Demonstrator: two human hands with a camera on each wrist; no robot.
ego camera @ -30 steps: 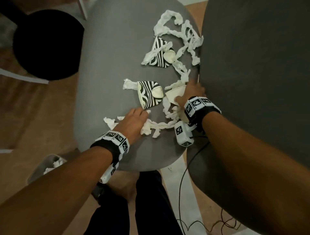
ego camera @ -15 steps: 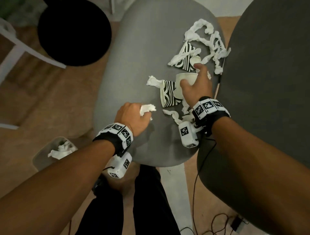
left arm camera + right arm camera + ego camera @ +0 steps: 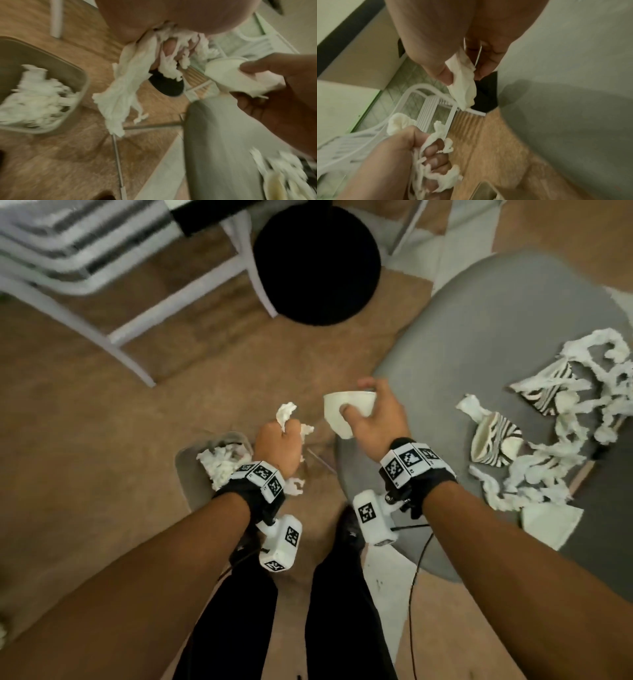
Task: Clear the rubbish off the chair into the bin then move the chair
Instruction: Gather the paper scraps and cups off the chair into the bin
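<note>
My left hand [image 3: 279, 440] grips a bunch of torn white tissue [image 3: 120, 94] [image 3: 436, 169] just right of the grey bin [image 3: 186, 470] [image 3: 75, 83], which holds white tissue scraps. My right hand [image 3: 371, 419] pinches a crushed white paper cup [image 3: 346, 409] [image 3: 228, 79] [image 3: 464, 86] over the left edge of the grey chair seat [image 3: 496, 344]. On the seat lie long white tissue strips [image 3: 555, 470], two zebra-striped paper cups [image 3: 496, 440] [image 3: 548, 392] and a flat white paper piece [image 3: 551, 525].
A black round stool [image 3: 317, 261] with white legs stands beyond the hands on the brown carpet. A white slatted frame [image 3: 61, 244] is at the top left. A dark grey cushion [image 3: 603, 542] borders the seat at right. A black cable [image 3: 414, 594] hangs by my legs.
Both hands have lifted off the seat and swung left toward the bin, the left carrying tissue, the right carrying the white cup. The view has turned left with them.
</note>
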